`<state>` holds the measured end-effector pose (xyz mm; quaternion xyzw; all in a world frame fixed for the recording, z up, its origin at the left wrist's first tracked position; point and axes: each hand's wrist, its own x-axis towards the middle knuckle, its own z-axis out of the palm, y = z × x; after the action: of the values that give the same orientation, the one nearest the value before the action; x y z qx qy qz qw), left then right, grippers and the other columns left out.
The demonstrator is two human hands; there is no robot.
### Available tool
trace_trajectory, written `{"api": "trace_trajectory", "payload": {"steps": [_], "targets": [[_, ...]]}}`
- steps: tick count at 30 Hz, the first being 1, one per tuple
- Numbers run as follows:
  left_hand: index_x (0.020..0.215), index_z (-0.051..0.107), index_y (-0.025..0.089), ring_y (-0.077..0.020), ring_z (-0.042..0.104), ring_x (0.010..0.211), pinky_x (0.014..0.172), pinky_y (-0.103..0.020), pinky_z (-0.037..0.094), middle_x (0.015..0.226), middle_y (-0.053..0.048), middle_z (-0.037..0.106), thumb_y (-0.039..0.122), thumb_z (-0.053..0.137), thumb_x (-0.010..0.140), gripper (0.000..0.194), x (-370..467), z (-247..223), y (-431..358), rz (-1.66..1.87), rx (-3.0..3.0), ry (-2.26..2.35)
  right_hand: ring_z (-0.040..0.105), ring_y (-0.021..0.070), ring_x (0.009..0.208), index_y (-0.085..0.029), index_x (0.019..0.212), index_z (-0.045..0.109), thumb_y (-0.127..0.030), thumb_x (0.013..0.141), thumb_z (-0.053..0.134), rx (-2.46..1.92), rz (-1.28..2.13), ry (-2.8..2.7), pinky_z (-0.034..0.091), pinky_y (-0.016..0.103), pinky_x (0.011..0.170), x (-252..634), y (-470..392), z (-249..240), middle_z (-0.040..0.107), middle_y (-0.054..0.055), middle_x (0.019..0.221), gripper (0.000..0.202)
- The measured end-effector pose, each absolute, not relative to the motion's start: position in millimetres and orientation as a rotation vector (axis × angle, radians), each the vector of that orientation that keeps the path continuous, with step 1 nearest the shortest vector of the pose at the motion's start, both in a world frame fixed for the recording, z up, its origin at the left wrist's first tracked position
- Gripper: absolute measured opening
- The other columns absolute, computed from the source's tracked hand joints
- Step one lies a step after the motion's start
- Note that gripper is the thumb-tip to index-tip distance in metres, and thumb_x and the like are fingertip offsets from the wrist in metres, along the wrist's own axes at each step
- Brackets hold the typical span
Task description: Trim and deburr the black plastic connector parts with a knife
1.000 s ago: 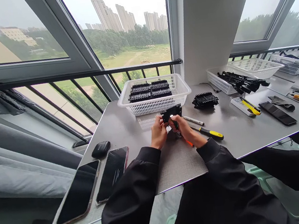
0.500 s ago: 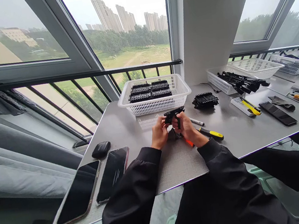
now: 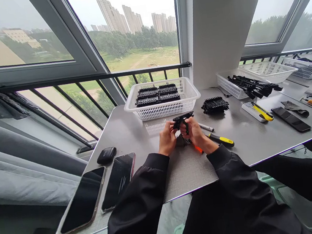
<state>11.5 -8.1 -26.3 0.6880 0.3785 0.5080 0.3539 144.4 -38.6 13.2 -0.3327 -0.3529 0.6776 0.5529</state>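
Between my two hands, above the grey table (image 3: pixel 146 133), is a black plastic part (image 3: pixel 183 118). My left hand (image 3: pixel 167 138) is closed on its left end, thumb and fingers pinching it. My right hand (image 3: pixel 196 131) is closed round its right side, with the fingers wrapped about a portion that points down. Under my hands lie a dark scrap (image 3: pixel 180 141) and an orange-handled tool (image 3: pixel 198 149), partly covered. A white marker (image 3: pixel 206 127) and a yellow-and-black handled tool (image 3: pixel 221 140) rest right of my right hand.
A white basket (image 3: pixel 162 111) with black parts stands behind my hands. Right of it are a black stack (image 3: pixel 214 105), another loaded basket (image 3: pixel 228 87), a yellow cutter (image 3: pixel 264 112) and a phone (image 3: pixel 291 119). Two phones (image 3: pixel 83 201) and a black case (image 3: pixel 106 155) lie at left.
The whole view has shifted very slightly. Both hands keep the same hold on the black plastic part, and nothing else has visibly moved.
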Motion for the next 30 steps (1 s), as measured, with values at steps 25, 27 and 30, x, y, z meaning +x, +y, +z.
{"api": "trace_trajectory", "payload": {"steps": [25, 27, 30], "targets": [[0.106, 0.047, 0.025, -0.0184, 0.07, 0.086, 0.079, -0.036, 0.057, 0.095, -0.001, 0.068, 0.032, 0.083, 0.063, 0.057, 13, -12, -7, 1.438, 0.924, 0.714, 0.053, 0.0107, 0.062, -0.024, 0.087, 0.04, -0.032, 0.069, 0.068, -1.108, 0.877, -0.951, 0.046, 0.024, 0.049, 136, -28, -15, 0.047, -0.004, 0.082, 0.034], [0.102, 0.053, 0.021, -0.0194, 0.072, 0.08, 0.072, -0.033, 0.058, 0.09, -0.002, 0.068, 0.043, 0.077, 0.069, 0.046, 11, -11, -5, 1.385, 0.926, 0.77, 0.051, 0.0084, 0.058, -0.024, 0.088, 0.041, -0.027, 0.071, 0.064, -1.141, 0.803, -0.857, 0.047, 0.023, 0.051, 140, -26, -14, 0.047, -0.004, 0.084, 0.029], [0.093, 0.062, 0.016, -0.0195, 0.072, 0.075, 0.064, -0.029, 0.057, 0.083, -0.004, 0.069, 0.053, 0.069, 0.073, 0.042, 8, -11, -3, 1.356, 0.974, 0.877, 0.047, 0.0057, 0.054, -0.024, 0.087, 0.04, -0.019, 0.071, 0.059, -1.18, 0.745, -0.747, 0.046, 0.022, 0.052, 147, -23, -13, 0.046, -0.005, 0.084, 0.025]]}}
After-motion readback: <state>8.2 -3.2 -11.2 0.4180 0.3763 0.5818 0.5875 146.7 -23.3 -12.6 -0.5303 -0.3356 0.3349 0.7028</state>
